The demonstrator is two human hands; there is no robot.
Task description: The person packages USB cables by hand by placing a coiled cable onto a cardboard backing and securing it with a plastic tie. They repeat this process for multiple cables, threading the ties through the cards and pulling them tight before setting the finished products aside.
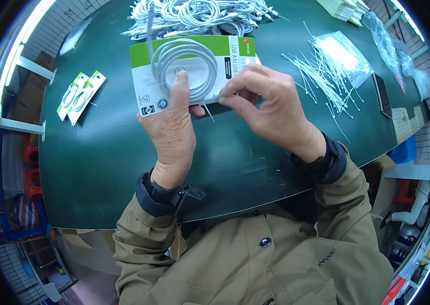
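Observation:
My left hand is closed on a green and white backing card, its thumb pressing a coiled grey-white USB cable against the card's front. From the coil, one stretch of cable rises past the card's top edge. Below the card's lower edge sticks out a thin white strip, which looks like a cable tie end. At the coil's lower right my right hand makes a pinch, thumb and forefinger pressed together. Whatever lies between those fingertips is too small to make out.
Loose coiled cables are heaped at the table's far side. White cable ties lie scattered to the right beside a clear plastic bag. Two carded cables rest at the left of the green table. Stacked cards stand far right.

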